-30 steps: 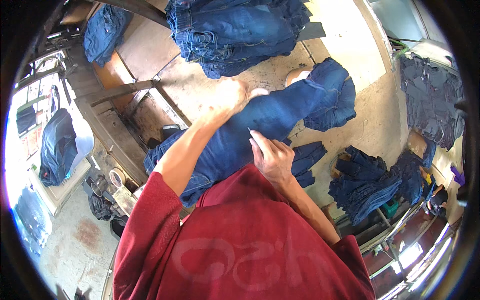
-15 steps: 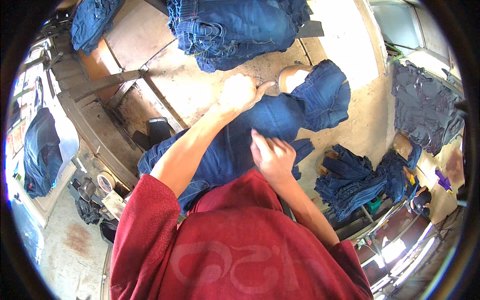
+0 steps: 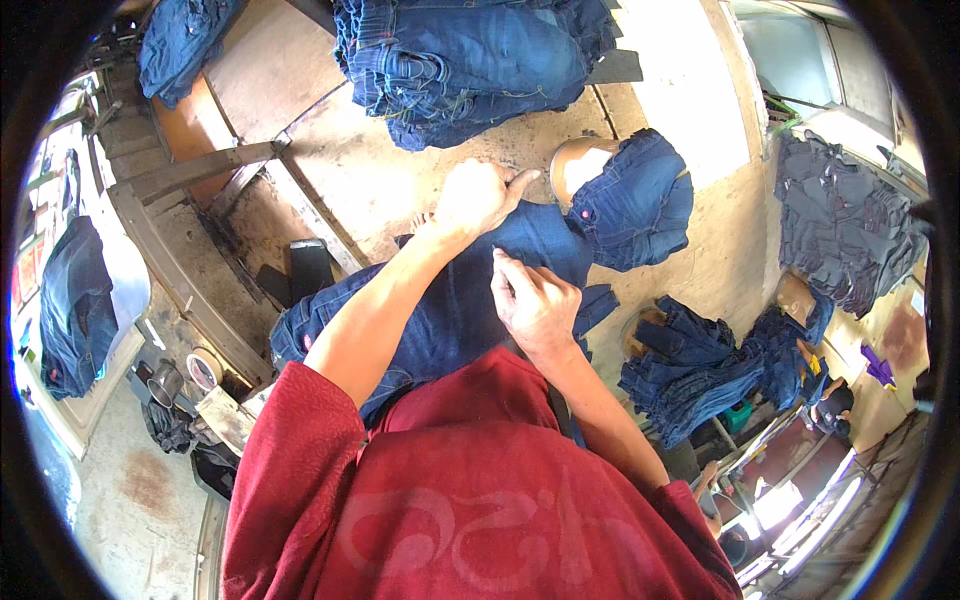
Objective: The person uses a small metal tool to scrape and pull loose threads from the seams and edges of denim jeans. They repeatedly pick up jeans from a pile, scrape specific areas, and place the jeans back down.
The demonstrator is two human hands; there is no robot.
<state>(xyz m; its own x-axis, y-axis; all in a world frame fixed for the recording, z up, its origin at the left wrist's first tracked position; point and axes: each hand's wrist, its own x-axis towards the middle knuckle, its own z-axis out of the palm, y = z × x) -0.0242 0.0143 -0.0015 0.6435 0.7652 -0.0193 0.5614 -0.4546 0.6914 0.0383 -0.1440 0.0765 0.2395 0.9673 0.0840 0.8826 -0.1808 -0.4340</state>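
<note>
A pair of blue denim trousers (image 3: 440,310) lies stretched across in front of me, its near part hidden by my red top. My left hand (image 3: 478,198) is closed over its far edge, thumb sticking out to the right. What sits inside that fist is hidden. Over the middle of the denim, my right hand (image 3: 537,305) has its fingers curled and pinched together, and I cannot make out what they hold. Right of the trousers' far end, another dark blue denim piece (image 3: 640,205) hangs over a rounded tan form (image 3: 575,165).
A thick stack of blue jeans (image 3: 470,65) stands at the far side. Bunched denim (image 3: 690,370) lies to the right, beyond it a heap of dark grey garments (image 3: 845,220). A curved wooden beam (image 3: 190,270) runs along the left. Part of another person (image 3: 835,405) shows at far right.
My right hand has shifted slightly to the left and its fingers have drawn in. The left hand stays closed in nearly the same place. The denim's right end has moved slightly left.
</note>
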